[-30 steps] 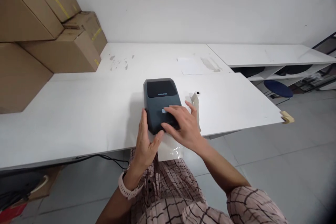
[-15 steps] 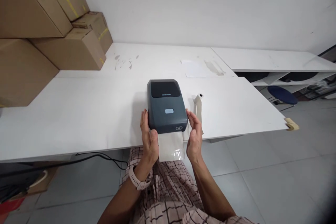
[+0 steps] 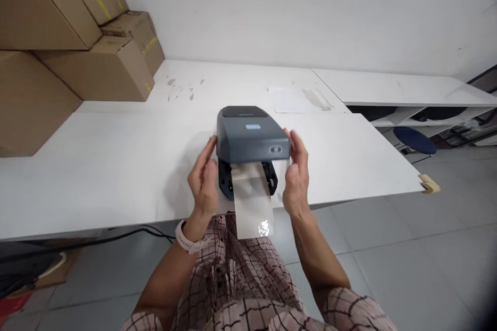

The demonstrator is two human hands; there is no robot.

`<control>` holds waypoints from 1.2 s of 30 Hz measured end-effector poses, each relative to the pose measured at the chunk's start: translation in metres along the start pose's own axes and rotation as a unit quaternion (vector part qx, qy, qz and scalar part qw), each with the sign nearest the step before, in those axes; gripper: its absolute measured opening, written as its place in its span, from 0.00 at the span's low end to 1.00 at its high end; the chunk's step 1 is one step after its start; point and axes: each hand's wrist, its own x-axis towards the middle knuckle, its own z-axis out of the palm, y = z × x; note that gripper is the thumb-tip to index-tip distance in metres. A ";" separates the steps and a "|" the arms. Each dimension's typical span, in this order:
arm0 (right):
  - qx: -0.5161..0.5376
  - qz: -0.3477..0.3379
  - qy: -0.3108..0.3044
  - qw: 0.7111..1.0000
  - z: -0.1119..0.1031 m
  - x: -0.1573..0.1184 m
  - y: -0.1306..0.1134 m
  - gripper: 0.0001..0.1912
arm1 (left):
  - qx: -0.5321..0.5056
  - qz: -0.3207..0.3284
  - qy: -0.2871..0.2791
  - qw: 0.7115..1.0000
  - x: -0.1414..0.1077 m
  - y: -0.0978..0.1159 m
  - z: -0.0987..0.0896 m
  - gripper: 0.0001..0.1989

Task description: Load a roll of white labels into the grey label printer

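A dark grey-blue printer (image 3: 250, 139) stands near the front edge of the white table, its lid tilted up at the front and its black base (image 3: 225, 181) showing below. A pale, shiny strip (image 3: 253, 207) runs out of the base and hangs over the edge. My left hand (image 3: 205, 181) is at the left side of the lid, fingertips against it. On the right, my right hand (image 3: 297, 176) has its fingertips at the lid's right front corner. Both hands grip the lid between them. The inside of the base is partly hidden by the lid and strip.
Cardboard boxes (image 3: 112, 70) are stacked at the back left. A white sheet (image 3: 287, 100) lies near the wall. A tan corner guard (image 3: 429, 183) sits at the table's right corner, and a blue stool (image 3: 414, 140) stands beyond. A black cable (image 3: 116, 237) runs below the table.
The printer's lid has risen at the front, exposing the base and more of the strip. Both hands have moved up and apart with it. The white roll on the right is now hidden.
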 end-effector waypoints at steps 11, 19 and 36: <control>-0.173 -0.127 -0.059 0.975 0.021 0.185 0.025 0.40 | 0.154 -0.224 -0.099 0.957 0.047 -0.031 0.004 0.37; -0.248 -0.153 -0.284 0.913 0.028 0.152 0.006 0.34 | 0.184 -0.243 -0.087 0.948 0.060 -0.029 0.007 0.35; 0.020 -0.104 -0.480 0.871 -0.038 0.169 0.022 0.55 | 0.103 -0.251 -0.039 0.962 0.057 -0.036 0.011 0.38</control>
